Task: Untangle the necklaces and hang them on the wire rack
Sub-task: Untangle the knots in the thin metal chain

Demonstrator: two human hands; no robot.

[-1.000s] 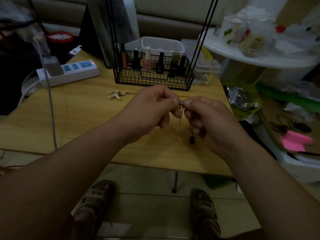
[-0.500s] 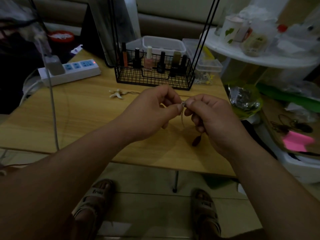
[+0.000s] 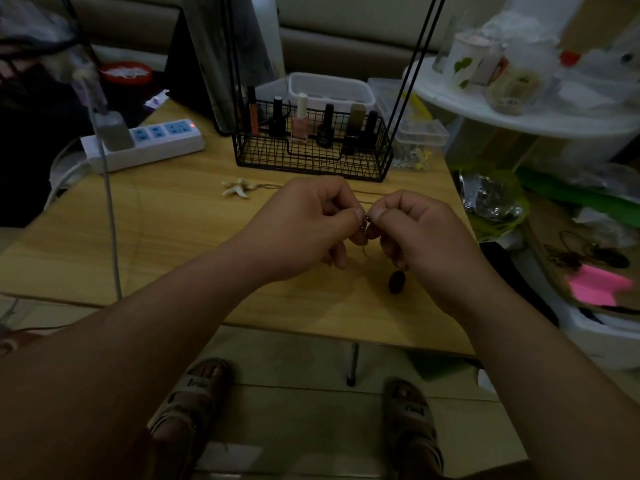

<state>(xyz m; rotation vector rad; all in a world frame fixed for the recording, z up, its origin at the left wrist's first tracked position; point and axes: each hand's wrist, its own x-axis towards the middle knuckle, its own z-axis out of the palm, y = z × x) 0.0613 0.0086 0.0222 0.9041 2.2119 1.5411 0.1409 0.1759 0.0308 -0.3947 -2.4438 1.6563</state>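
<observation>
My left hand [image 3: 304,223] and my right hand [image 3: 422,237] meet above the wooden table [image 3: 166,237], thumbs and forefingers pinching a small knot of thin chain [image 3: 365,221] between them. A dark oval pendant [image 3: 397,281] dangles from that necklace below my right hand. A second necklace with a pale starfish pendant [image 3: 237,188] lies on the table to the left, its fine chain running toward my hands. The black wire rack [image 3: 311,150] stands behind my hands, its thin black rods [image 3: 412,74] rising out of view.
Nail polish bottles [image 3: 300,119] fill the rack's basket. A white power strip [image 3: 145,143] with a plugged cable lies at the left. Clear plastic boxes [image 3: 419,133] sit behind the rack. A cluttered white shelf [image 3: 519,109] and bags crowd the right side.
Both hands have stayed pressed together on the chain, shifting slightly. The dark pendant has swung a little under my right hand.
</observation>
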